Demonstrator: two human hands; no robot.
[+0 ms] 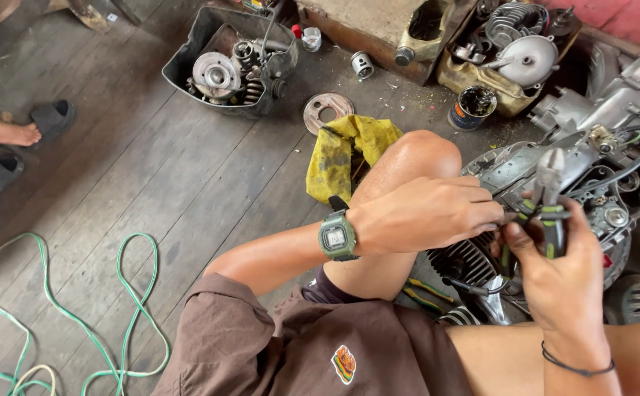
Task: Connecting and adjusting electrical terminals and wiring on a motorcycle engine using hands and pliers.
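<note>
R hand (554, 271) grips green pliers (551, 202) | L hand (426, 213) pinches small part at tip | engine (591, 169) just beyond | tip: hold steady, squeeze slow.

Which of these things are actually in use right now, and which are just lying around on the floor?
In use:
- left hand, at the pliers' handles
- right hand, holding the pliers
- engine with its finned cylinder, under both hands

Lying about:
- yellow rag
- green hose
- black tub of parts
- metal disc
- small can
- sandals
</note>
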